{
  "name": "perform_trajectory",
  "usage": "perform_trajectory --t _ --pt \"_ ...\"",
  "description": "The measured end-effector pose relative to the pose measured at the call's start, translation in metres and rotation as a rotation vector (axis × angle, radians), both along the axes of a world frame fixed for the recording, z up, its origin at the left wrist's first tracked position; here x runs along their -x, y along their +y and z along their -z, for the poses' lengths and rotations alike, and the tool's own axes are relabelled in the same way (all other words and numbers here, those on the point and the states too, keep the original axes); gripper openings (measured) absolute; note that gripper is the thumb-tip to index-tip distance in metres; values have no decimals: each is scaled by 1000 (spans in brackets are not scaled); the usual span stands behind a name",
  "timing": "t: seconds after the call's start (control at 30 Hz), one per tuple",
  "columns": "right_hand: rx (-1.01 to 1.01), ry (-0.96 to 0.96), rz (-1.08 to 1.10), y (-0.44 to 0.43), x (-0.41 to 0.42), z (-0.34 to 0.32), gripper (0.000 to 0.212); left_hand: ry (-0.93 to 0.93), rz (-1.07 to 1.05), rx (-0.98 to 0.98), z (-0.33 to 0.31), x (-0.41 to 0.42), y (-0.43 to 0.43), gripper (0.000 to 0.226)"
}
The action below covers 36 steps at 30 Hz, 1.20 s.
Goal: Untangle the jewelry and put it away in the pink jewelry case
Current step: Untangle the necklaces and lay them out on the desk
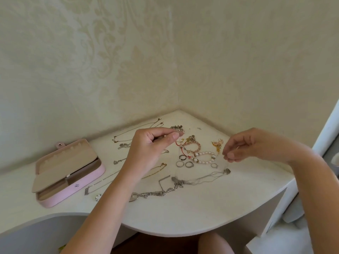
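Left hand (152, 151): grip closed, thumb and forefinger pinching a fine chain (180, 133), hair-thin. Right hand (244, 145): fingertips drawn together; contents too fine to tell. Between the hands, lying flat: pearl bracelet (205, 157), pink bead bracelet (194, 145), silver rings (189, 164), gold earrings (217, 143). Nearer: knotted silver chains (176, 182). Far left: pink case (88, 178), oblong, open, beige-lined. Tabletop (201, 213): white, curved edge.

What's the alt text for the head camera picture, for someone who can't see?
A left hand pinches a silver piece above jewelry scattered on a white corner table, the right hand raised beside it. An open pink jewelry case lies at left.
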State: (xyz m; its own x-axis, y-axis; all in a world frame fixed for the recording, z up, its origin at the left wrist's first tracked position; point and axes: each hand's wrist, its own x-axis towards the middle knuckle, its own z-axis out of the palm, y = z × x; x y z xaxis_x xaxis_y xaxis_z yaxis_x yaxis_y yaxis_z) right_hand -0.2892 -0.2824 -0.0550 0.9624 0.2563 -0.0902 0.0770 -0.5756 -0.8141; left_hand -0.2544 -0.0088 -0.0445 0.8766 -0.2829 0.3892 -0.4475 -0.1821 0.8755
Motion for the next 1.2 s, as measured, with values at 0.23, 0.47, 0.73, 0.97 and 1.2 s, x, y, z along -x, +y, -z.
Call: perform_trajectory --t 0.23,0.47,0.73,0.97,1.2 --pt "-197 -192 -108 54 -10 -10 64 -19 167 -1 -7 7 -14 21" --pt "-286 -137 -271 79 -12 -40 25 -26 188 52 -21 8 -12 12" --pt "-383 -86 -152 46 -13 -37 29 371 318 176 12 -4 14 51" --pt "-487 16 -65 37 -14 -6 27 592 418 437 50 -8 16 43" --pt "-418 40 -25 26 -8 -10 26 528 326 188 43 -7 12 28"
